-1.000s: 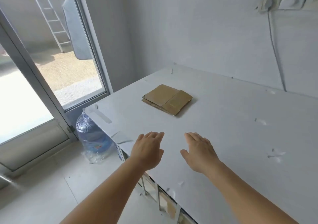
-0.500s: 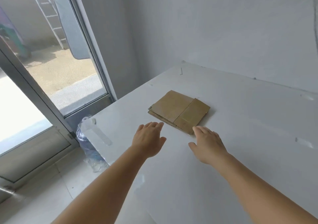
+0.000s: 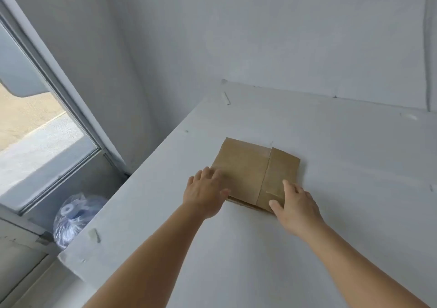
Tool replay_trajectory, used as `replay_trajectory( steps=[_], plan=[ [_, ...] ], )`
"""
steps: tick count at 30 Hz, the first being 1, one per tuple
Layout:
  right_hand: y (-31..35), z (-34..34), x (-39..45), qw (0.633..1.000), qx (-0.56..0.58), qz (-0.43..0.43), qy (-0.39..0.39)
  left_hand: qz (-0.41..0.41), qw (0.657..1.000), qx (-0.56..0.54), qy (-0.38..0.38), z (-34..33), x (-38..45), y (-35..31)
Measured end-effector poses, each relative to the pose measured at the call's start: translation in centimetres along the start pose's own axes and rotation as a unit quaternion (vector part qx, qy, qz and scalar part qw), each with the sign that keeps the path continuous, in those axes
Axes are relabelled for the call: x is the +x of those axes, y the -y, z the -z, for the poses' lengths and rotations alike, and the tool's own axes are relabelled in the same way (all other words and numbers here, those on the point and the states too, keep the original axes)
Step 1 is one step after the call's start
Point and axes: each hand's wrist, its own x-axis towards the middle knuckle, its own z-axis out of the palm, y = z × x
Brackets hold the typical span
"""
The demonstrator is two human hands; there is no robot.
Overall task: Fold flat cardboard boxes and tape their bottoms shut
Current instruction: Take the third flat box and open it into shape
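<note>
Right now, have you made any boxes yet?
Not yet. The flat cardboard lies unfolded on the white table. My left hand and right hand are just touching its near edge, not gripping it. Folding and taping are all left, and no tape roll is in view.

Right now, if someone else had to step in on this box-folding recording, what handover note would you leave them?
Left hand: open, fingers spread on the near-left corner of the flat cardboard stack.
Right hand: open, resting on the stack's near-right corner; nothing gripped.
The stack lies flat on the white table, near its left edge.
Done: hands have reached the cardboard.
Left: lift one flat box, fold it into shape, tape its bottom. No tape is in view.
</note>
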Motion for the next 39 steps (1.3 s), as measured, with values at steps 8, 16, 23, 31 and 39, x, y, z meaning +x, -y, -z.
replay_trajectory(
  steps=[8, 16, 23, 31, 39],
  plan=[
    [1.0, -1.0, 0.3, 0.988, 0.087, -0.129, -0.022, -0.039, 0.997, -0.055, 0.026, -0.9, 1.5, 2.2],
    [0.3, 0.9, -2.3, 0.968, 0.184, -0.106, -0.135, -0.073, 0.980, -0.179, -0.051, 0.5, -0.2, 0.5],
    [-5.0, 3.4, -8.5, 0.950, 0.210, -0.140, -0.186, -0.127, 0.967, -0.216, -0.047, -0.1, -3.7, -6.1],
    [-15.5, 6.4, -19.3, 0.931, 0.202, -0.195, -0.233, -0.184, 0.957, -0.224, -0.012, -2.8, -11.2, -17.9],
    [-27.0, 8.4, -31.5, 0.910, 0.198, -0.242, -0.272, -0.234, 0.943, -0.237, 0.012, -5.8, -20.7, -30.7]
  ],
)
